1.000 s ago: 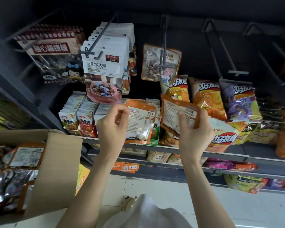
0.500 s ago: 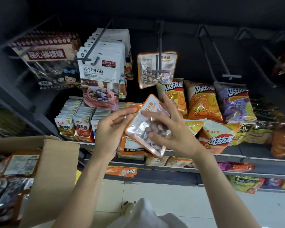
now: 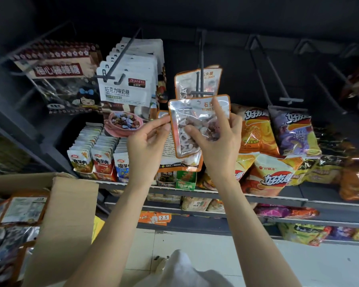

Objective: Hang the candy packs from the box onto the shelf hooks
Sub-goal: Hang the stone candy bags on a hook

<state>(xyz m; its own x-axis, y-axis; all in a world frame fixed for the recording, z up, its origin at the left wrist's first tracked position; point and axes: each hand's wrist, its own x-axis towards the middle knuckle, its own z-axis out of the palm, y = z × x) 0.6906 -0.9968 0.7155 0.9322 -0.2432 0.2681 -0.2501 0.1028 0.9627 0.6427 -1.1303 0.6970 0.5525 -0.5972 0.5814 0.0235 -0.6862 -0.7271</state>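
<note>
**Orange-edged candy pack held up under the hook**

Orange trim frames the clear stone candy pack (image 3: 197, 123) that the right hand (image 3: 217, 139) grips, thumb across its front and index finger stretched up to its top edge. The left hand (image 3: 147, 146) pinches a second candy pack (image 3: 174, 154) by its left edge; this one sits just behind the first, its printed back facing the camera. Both packs are raised in front of the shelf, the front pack's top just below the tip of the middle hook (image 3: 200, 79). One pack of the same candy (image 3: 214, 79) already hangs on that hook. To the left, a full row of white chocolate milk candy bags (image 3: 126, 90) hangs from another hook, and beyond it lollipop packs (image 3: 60, 83). To the right, the pegs (image 3: 278, 83) hang bare above chip bags (image 3: 255, 131) piled on the shelf (image 3: 278, 198). At lower left stands the open cardboard box (image 3: 66, 224), with more orange-edged packs (image 3: 21, 210) lying inside it.
</note>
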